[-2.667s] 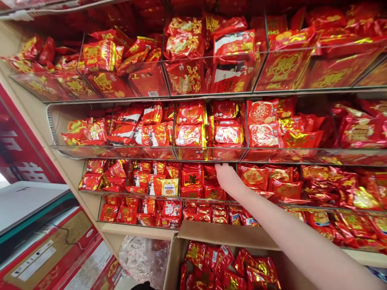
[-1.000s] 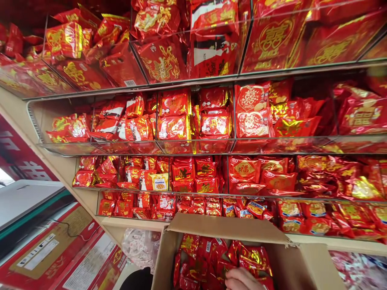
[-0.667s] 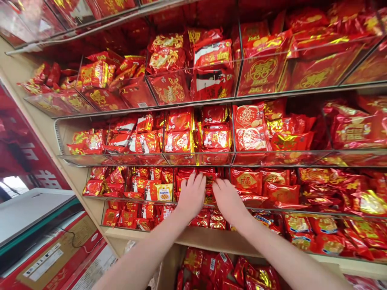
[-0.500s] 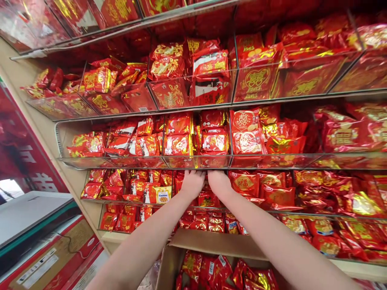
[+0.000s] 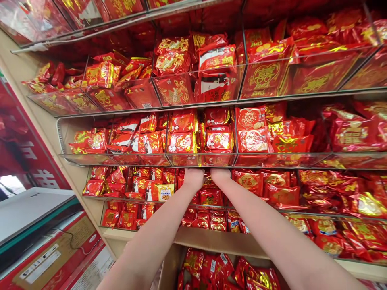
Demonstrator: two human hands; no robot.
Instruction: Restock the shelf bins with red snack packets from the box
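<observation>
Both arms reach into a lower compartment of the shelf rack. My left hand is in under the shelf above, its fingers hidden behind that shelf's front edge. Just to its right, my right hand reaches in the same way, fingers also out of sight. Between and below the wrists lie red and gold snack packets. Whether either hand holds a packet cannot be seen. Below the arms stands an open cardboard box with more red packets inside.
Clear plastic dividers and front lips split the shelves into compartments of red packets. A yellow cookie packet lies left of my hands. At the left are a pale flat lid and a red and brown carton.
Both hands have gone deeper into the compartment; fingers that partly showed are now hidden. The view has shifted slightly, so the shelves appear a little further right.
</observation>
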